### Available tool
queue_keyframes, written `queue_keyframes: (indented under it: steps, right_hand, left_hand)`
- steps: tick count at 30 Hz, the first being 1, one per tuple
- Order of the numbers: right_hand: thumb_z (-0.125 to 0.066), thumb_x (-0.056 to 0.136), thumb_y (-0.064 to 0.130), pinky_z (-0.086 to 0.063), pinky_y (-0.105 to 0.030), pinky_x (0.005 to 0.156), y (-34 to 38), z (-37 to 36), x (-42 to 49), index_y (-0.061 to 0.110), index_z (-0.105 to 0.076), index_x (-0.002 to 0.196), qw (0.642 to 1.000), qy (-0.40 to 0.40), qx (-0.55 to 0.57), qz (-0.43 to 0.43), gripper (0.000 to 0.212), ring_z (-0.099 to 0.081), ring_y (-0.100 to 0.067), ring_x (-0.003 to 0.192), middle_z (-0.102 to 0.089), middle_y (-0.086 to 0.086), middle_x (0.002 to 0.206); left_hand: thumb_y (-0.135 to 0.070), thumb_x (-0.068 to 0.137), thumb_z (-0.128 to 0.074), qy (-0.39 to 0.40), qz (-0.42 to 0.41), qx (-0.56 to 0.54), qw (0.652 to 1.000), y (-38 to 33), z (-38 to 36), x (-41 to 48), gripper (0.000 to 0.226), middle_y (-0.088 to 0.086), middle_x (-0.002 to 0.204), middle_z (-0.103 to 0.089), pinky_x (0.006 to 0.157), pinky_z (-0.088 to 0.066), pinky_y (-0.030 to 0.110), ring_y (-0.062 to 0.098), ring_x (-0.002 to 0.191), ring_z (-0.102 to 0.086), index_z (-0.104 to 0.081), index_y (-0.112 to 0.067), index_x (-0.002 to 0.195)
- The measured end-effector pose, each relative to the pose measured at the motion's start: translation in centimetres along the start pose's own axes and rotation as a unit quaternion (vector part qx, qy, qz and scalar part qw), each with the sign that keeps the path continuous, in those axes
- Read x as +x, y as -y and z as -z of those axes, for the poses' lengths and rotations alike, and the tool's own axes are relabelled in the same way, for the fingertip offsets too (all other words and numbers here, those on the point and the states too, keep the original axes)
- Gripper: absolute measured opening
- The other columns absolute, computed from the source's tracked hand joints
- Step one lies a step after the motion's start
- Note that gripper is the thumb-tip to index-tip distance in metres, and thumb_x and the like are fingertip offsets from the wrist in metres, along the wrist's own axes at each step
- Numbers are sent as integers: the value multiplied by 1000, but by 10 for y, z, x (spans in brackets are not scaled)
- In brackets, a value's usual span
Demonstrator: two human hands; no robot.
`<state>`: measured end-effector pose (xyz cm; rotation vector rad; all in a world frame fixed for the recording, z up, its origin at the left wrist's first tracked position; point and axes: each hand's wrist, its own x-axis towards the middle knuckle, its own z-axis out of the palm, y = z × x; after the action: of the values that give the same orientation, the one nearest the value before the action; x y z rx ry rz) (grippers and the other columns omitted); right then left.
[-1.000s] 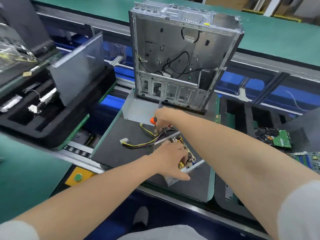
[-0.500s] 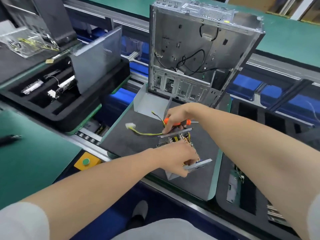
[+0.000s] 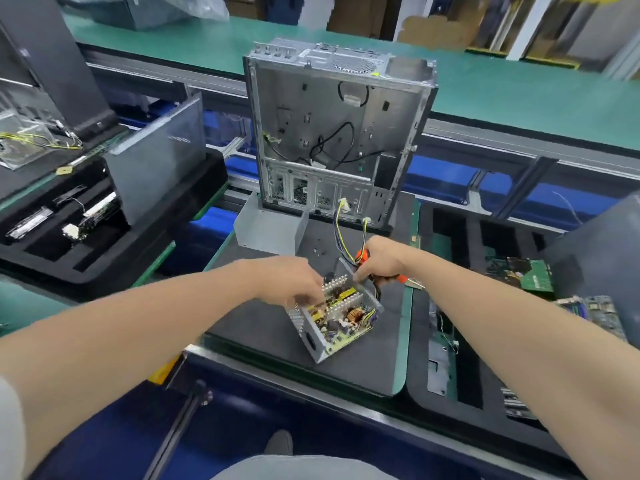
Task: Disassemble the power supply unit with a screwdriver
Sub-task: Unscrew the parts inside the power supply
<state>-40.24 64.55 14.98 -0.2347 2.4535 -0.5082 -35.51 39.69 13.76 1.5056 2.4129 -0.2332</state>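
in the middle of the dark grey foam mat (image 3: 263, 327), turned corner-on and open at the top: silver sheet-metal power supply box (image 3: 313, 336), with yellow-green board, copper coil and finned heat sinks exposed.

left hand (image 3: 294, 277): reached in from the left on a straight bare forearm, palm down, fingers bent down onto the box's upper left rim beside the heat sinks. fingertips blurred; cannot tell whether clamped on the rim or only resting there.

right hand (image 3: 382, 259): brought in from the right on a bare forearm, wrist bent inward, closed in a fist round the orange-handled screwdriver (image 3: 401, 278). orange visible at both sides of the fist, metal shaft pointing right, away from the box. fingertips of the same hand down at the box's far wall.

rising from the box's far side past the right thumb: bundle of yellow, black and blue wires (image 3: 341, 237) ending in two white plugs.

behind, upright at the mat's far edge: bare silver metal computer case (image 3: 311, 109), open side toward the camera, black cables loose inside. just left of its foot, bent grey metal cover (image 3: 266, 226) standing on the mat. well to the left, black foam tray (image 3: 104, 251); to the right, green circuit board (image 3: 530, 277).
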Motion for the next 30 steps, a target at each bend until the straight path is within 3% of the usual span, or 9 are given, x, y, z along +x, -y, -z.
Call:
queue_keyframes:
  steps: [3,7,14,17,20,24,26,28,30]
  right_hand:
    - [-81,85,24,-40,-28,41,-6,-5,-15,3,-68,71,997,-31,56,-50,29,-45,-24,38,-60,-11,52]
    - [-79,78,20,-38,-25,41,-6,-12,-29,3,-76,71,989,-50,94,-99,18,-44,-24,40,-58,-8,51]
    - [-75,81,18,-33,-18,40,-16,-20,-41,10,-67,59,971,-92,151,-157,25,-40,-20,34,-54,-8,47]
    - [-71,88,24,-41,-21,42,-14,-18,-40,7,-63,68,970,-99,127,-183,28,-48,-22,39,-60,-7,50]
    - [-62,94,21,-47,-24,45,-6,-8,-43,2,-63,81,968,-38,94,-231,24,-60,-26,47,-72,-12,63]
    - [-56,83,14,-52,-28,47,11,5,-53,-3,-63,76,971,39,140,-190,20,-72,-35,60,-73,-20,71]
    - [-57,80,22,-53,-26,52,26,7,-53,0,-67,72,982,-2,141,-125,26,-72,-31,58,-76,-19,73]
    - [-60,80,32,-57,-31,63,44,3,-46,2,-71,68,984,-116,120,-58,34,-75,-26,63,-76,-12,68]
    - [-61,83,40,-59,-39,71,59,-4,-39,0,-69,68,963,-241,117,-9,43,-72,-24,67,-74,-8,65]
  left_hand:
    - [-2,76,-70,18,26,83,996,26,11,10,24,-7,91,-59,85,-40,32,20,88,-59,-65,-23,86]
    - [0,72,-72,-25,27,159,987,47,14,25,32,-11,79,-47,75,-23,29,17,81,-41,-55,-28,72]
    - [2,78,-70,-34,118,178,976,56,17,55,35,-8,90,-53,79,-24,31,18,84,-43,-55,-29,79]
    - [10,78,-67,-34,130,113,985,59,9,61,39,-5,99,-55,76,-23,28,17,85,-43,-56,-27,86]
    - [12,88,-55,-60,146,-34,987,60,-2,49,44,-7,111,-50,75,-28,27,17,93,-43,-61,-26,108]
    - [9,89,-49,-172,168,-253,937,54,-24,20,44,-7,117,-45,76,-45,28,13,95,-53,-60,-25,113]
    - [0,92,-54,-242,193,-302,902,46,-46,5,38,-11,112,-44,75,-44,23,7,86,-54,-55,-31,113]
    - [-17,96,-57,-292,239,-348,858,33,-73,-9,28,-12,108,-48,75,-47,30,9,79,-54,-48,-39,111]
    - [-27,96,-60,-311,273,-402,817,18,-101,-20,27,-12,106,-54,73,-47,34,11,78,-53,-45,-42,112]
